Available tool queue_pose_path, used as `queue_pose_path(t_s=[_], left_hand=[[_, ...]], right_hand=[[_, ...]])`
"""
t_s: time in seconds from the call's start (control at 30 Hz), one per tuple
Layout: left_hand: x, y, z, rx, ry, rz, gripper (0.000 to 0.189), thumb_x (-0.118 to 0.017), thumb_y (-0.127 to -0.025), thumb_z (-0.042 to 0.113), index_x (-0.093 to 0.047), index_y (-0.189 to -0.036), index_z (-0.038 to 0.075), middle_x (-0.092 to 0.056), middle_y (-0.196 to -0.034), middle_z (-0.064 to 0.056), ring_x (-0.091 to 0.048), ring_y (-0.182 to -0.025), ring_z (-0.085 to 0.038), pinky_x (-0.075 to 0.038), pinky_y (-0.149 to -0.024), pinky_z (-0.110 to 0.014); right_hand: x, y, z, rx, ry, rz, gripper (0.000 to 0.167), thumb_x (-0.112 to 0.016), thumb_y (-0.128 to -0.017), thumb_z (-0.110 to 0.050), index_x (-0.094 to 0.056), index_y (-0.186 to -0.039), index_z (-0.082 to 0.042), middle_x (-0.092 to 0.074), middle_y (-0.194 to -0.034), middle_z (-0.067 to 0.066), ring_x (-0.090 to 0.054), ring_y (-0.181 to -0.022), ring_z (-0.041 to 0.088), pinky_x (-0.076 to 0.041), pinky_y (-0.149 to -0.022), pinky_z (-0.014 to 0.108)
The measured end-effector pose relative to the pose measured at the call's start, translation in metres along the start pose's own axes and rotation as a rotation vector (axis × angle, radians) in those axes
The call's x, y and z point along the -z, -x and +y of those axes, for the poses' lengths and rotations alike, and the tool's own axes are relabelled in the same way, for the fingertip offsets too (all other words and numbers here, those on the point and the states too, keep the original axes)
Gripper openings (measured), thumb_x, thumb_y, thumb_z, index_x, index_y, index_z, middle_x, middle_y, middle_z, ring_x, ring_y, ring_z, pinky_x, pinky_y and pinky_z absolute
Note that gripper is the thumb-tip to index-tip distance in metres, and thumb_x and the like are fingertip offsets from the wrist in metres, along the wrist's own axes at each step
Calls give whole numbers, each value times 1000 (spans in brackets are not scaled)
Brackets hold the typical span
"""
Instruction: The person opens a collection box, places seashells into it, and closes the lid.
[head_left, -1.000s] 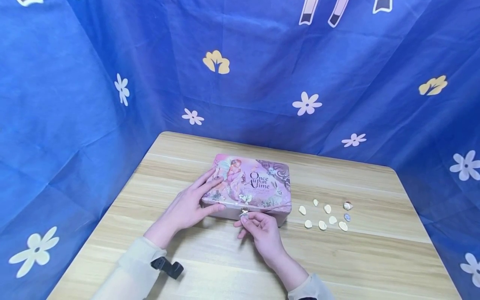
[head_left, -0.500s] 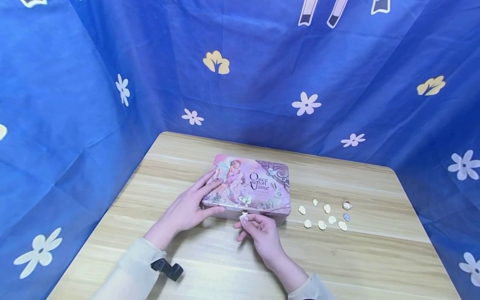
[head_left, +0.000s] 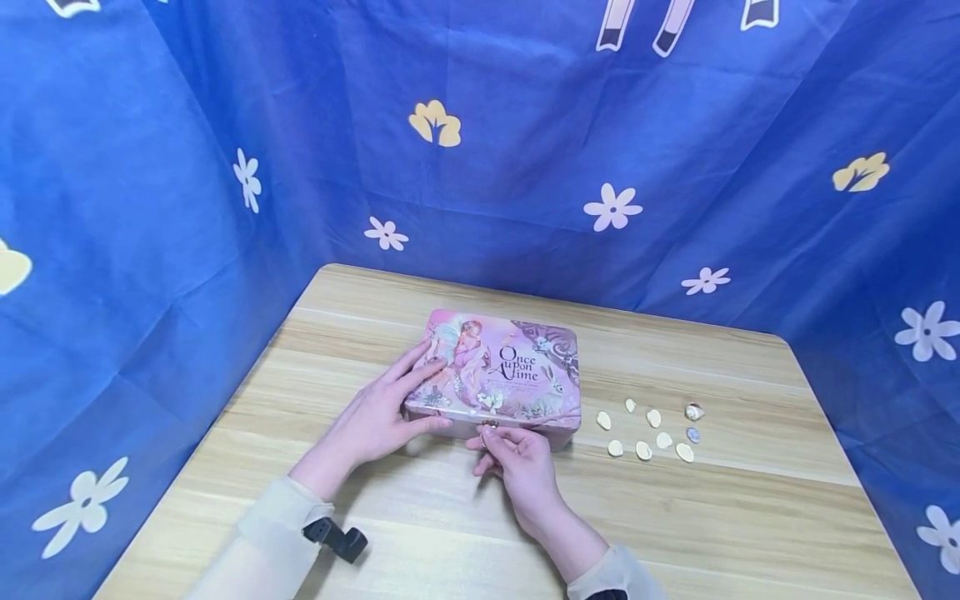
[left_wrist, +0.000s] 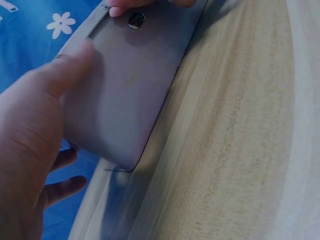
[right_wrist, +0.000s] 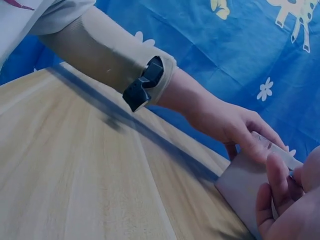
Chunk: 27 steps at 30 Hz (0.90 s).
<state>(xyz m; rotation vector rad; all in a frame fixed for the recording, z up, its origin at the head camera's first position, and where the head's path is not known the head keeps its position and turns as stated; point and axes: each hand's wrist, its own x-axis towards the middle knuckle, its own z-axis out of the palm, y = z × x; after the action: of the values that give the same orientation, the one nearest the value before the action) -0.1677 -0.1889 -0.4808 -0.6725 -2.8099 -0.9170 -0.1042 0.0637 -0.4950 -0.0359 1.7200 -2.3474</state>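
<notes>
A pink tin box (head_left: 495, 371) with a fairy picture and "Once upon Time" lettering lies on the table. My left hand (head_left: 378, 417) rests along its left side, fingers spread flat over the lid and thumb at the front edge. At the middle of the front, my right hand (head_left: 525, 475) pinches the small metal latch (head_left: 491, 423) between thumb and forefinger, its other fingers loosely bent. In the left wrist view, the latch's lower catch (left_wrist: 136, 20) shows uncovered on the box front, just below those fingertips. The lid appears down on the box.
Several pale flat shells or pebbles (head_left: 654, 418) lie spread to the right of the box. Beside them are a brownish spiral shell (head_left: 694, 411) and a small bluish piece (head_left: 693, 435). The wooden table (head_left: 720, 517) backs onto a blue flowered cloth (head_left: 525, 167).
The silver latch flap, seen hanging at the box front before, is now lifted and mostly hidden by my right fingertips. My right hand has shifted slightly; the left hand stays put.
</notes>
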Motion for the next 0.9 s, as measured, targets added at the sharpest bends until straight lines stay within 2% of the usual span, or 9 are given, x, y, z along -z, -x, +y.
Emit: queue_pose_path(t_s=[0.1, 0.23, 0.43, 0.63, 0.8, 0.9], left_hand=[[-1, 1, 0, -4, 0, 9, 89, -80, -85, 66, -48, -161, 32, -19, -176, 8, -46, -143, -47, -45, -108, -69], [0, 0, 1, -23, -17, 21, 88, -82, -85, 64, -50, -160, 31, -20, -175, 6, -48, -141, -48, -45, -107, -69], [-1, -1, 2, -62, -16, 40, 87, -87, -84, 55, -51, -159, 28, -22, -175, 2, -50, -139, -50, -45, -106, -69], [1, -6, 0, -74, -9, 43, 93, -88, -82, 56, -48, -161, 29, -22, -175, 0, -47, -141, -49, -43, -109, -69], [5, -6, 1, -58, -1, 19, 94, -88, -81, 57, -48, -161, 29, -21, -175, -2, -44, -144, -49, -40, -110, -71], [8, -6, 3, -54, 16, 13, 93, -85, -83, 60, -48, -161, 28, -21, -175, -2, -41, -146, -48, -39, -112, -70]], right_hand=[[0, 0, 0, -33, -19, 9, 37, -65, -105, -7, -58, -124, 23, -79, -97, 17, -69, -63, 10, -61, -71, 27], [2, 0, -2, -62, -39, 5, 37, -65, -104, -7, -59, -125, 22, -79, -93, 13, -68, -62, 10, -60, -68, 25], [3, -1, -6, -76, -52, -14, 33, -64, -105, -7, -60, -121, 22, -79, -90, 12, -66, -60, 10, -59, -67, 24], [1, -5, -21, -13, -18, -47, 37, -66, -104, -13, -62, -120, 21, -79, -92, 14, -67, -60, 11, -59, -71, 28], [0, -5, -20, -56, 0, -50, 37, -64, -106, -12, -62, -122, 20, -80, -95, 14, -67, -61, 11, -60, -75, 28], [0, -5, -17, -55, -2, -42, 35, -62, -106, -10, -61, -123, 20, -79, -96, 14, -66, -61, 11, -60, -73, 27]])
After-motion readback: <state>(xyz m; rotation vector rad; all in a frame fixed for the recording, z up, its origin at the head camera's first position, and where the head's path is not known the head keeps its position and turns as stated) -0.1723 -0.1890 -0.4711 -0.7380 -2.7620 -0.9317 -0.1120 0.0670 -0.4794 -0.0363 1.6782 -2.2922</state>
